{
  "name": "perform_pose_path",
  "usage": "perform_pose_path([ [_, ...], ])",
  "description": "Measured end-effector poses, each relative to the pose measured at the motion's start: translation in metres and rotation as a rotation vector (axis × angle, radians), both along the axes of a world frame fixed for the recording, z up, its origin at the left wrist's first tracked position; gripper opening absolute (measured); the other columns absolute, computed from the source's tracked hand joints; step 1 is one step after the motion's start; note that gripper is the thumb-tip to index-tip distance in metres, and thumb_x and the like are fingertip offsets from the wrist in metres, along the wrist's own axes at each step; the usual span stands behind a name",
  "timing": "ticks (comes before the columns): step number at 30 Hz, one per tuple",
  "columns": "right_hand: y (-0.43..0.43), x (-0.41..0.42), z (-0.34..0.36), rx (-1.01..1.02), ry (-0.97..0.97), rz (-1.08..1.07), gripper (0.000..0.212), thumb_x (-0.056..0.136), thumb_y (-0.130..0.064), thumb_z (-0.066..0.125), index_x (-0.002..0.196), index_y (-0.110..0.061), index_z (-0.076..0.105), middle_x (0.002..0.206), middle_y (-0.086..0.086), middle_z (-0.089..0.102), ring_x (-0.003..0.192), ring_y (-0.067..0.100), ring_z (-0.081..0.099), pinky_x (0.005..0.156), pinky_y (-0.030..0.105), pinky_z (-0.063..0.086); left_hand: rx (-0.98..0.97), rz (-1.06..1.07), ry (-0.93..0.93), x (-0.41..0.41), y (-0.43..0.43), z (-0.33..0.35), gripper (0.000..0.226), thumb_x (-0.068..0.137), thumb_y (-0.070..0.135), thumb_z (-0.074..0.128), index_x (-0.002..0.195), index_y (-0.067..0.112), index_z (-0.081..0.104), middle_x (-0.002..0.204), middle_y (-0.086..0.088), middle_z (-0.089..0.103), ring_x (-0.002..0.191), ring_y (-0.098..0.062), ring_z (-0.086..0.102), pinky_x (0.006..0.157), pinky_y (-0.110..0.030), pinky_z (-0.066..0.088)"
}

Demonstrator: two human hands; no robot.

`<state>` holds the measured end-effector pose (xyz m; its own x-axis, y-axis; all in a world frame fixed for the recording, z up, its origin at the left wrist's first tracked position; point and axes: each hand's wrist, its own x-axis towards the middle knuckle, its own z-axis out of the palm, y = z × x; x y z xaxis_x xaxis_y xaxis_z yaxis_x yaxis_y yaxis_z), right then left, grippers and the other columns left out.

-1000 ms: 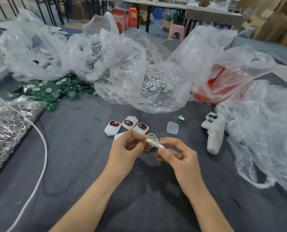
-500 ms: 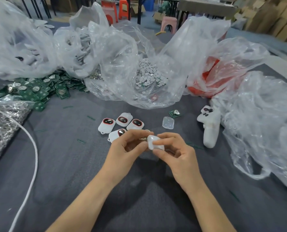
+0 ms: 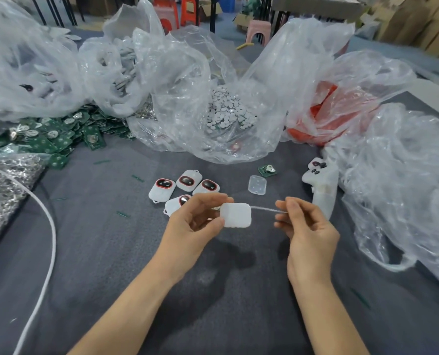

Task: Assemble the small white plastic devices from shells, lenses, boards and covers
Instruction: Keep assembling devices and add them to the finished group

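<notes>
— Where was the white device [image 3: 236,215]?

— Held up above the grey worktop [image 3: 110,252], in front of the person, with its plain side toward the camera. The left hand [image 3: 195,224] pinched its left end, thumb underneath and fingers [image 3: 213,198] curled over the top.

— And the right hand [image 3: 308,234]?

— Just to the right, not touching the device itself. Its thumb and forefinger were closed narrowly on a thin pale strand [image 3: 267,209] that ran level from the device's upper right corner. Thread or film, I couldn't tell.

— What lay beyond the hands?

— Four closed devices [image 3: 162,189] with dark, red-rimmed windows, bunched together on the worktop, the nearest partly hidden by the left hand. To their right lay a clear cover [image 3: 257,184], and near it a single green board [image 3: 267,170]. A white controller [image 3: 323,185] lay further right, beside crumpled clear plastic.

— And the supplies?

— A pile of green boards [image 3: 49,134] was at far left, a clear bag of small white discs [image 3: 226,111] in the middle and a bag of red parts [image 3: 336,106] to the right. A white cable [image 3: 48,226] curved down the left side.
</notes>
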<state>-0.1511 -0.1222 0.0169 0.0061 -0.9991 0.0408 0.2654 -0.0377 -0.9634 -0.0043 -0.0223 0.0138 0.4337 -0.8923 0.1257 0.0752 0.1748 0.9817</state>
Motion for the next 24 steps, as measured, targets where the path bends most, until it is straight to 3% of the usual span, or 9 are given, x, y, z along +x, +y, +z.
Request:
perform_pose_path([
  [6, -0.002, -0.004, -0.001, -0.048, 0.067, -0.179, 0.019, 0.095, -0.016, 0.058, 0.077, -0.015, 0.064, 0.064, -0.006, 0.068, 0.056, 0.006, 0.058, 0.052, 0.021, 0.049, -0.006, -0.003, 0.037, 0.002, -0.002, -0.004, 0.034, 0.080, 0.005, 0.058, 0.111, 0.018, 0.062, 0.112, 0.000, 0.071, 0.106, -0.014, 0.064, 0.087, -0.020, 0.050],
  [8, 0.001, -0.002, -0.001, -0.168, 0.241, -0.189, 0.024, 0.096, -0.025, 0.055, 0.075, -0.022, 0.066, 0.082, -0.010, 0.069, 0.079, 0.007, 0.062, 0.071, 0.024, 0.050, -0.014, -0.007, 0.062, 0.003, -0.003, -0.005, 0.035, 0.081, 0.004, 0.056, 0.113, 0.018, 0.061, 0.112, -0.001, 0.071, 0.111, -0.015, 0.063, 0.091, -0.023, 0.050],
  [10, 0.004, -0.001, -0.002, -0.364, 0.464, -0.225, 0.009, 0.090, -0.024, 0.060, 0.088, -0.024, 0.069, 0.116, -0.006, 0.056, 0.113, 0.017, 0.052, 0.096, 0.035, 0.045, -0.028, -0.014, 0.096, 0.003, -0.003, -0.005, 0.036, 0.082, 0.004, 0.053, 0.114, 0.016, 0.059, 0.112, -0.004, 0.071, 0.114, -0.017, 0.062, 0.092, -0.024, 0.050],
  [12, 0.006, -0.001, -0.004, -0.548, 0.531, -0.245, 0.019, 0.087, -0.017, 0.064, 0.106, -0.019, 0.065, 0.130, 0.005, 0.047, 0.124, 0.023, 0.045, 0.100, 0.041, 0.042, -0.043, -0.017, 0.135, 0.003, -0.003, -0.005, 0.035, 0.083, 0.004, 0.052, 0.116, 0.014, 0.058, 0.111, -0.007, 0.072, 0.113, -0.019, 0.063, 0.087, -0.023, 0.051],
  [15, 0.012, 0.002, 0.000, -0.624, 0.390, -0.057, 0.025, 0.088, -0.025, 0.062, 0.111, -0.016, 0.060, 0.115, 0.002, 0.060, 0.104, 0.017, 0.058, 0.080, 0.034, 0.050, -0.059, -0.025, 0.144, 0.002, -0.003, -0.003, 0.035, 0.084, 0.005, 0.052, 0.117, 0.013, 0.057, 0.110, -0.008, 0.072, 0.112, -0.021, 0.064, 0.087, -0.023, 0.051],
  [18, 0.022, 0.008, 0.002, -0.638, 0.498, 0.237, 0.038, 0.083, -0.030, 0.068, 0.119, -0.022, 0.060, 0.101, -0.010, 0.064, 0.092, 0.009, 0.061, 0.073, 0.018, 0.046, -0.052, -0.042, 0.074, 0.000, -0.004, 0.000, 0.032, 0.088, 0.000, 0.056, 0.117, 0.014, 0.057, 0.109, -0.004, 0.072, 0.111, -0.019, 0.064, 0.088, -0.026, 0.052],
  [20, 0.023, 0.011, 0.000, -0.658, 0.554, 0.337, 0.041, 0.084, -0.020, 0.070, 0.122, -0.030, 0.059, 0.084, -0.013, 0.061, 0.076, 0.004, 0.059, 0.069, 0.011, 0.043, -0.048, -0.021, 0.008, 0.000, -0.004, 0.003, 0.031, 0.090, -0.003, 0.057, 0.117, 0.014, 0.058, 0.109, 0.000, 0.072, 0.107, -0.016, 0.066, 0.086, -0.022, 0.051],
  [24, 0.014, 0.001, 0.005, -0.309, 0.425, 0.495, 0.048, 0.084, -0.008, 0.070, 0.119, -0.041, 0.063, 0.072, -0.009, 0.056, 0.061, 0.003, 0.049, 0.064, 0.016, 0.044, -0.073, 0.092, -0.024, 0.002, -0.004, 0.006, 0.030, 0.087, -0.004, 0.060, 0.110, 0.014, 0.061, 0.102, 0.001, 0.073, 0.094, -0.010, 0.067, 0.082, -0.017, 0.049],
])
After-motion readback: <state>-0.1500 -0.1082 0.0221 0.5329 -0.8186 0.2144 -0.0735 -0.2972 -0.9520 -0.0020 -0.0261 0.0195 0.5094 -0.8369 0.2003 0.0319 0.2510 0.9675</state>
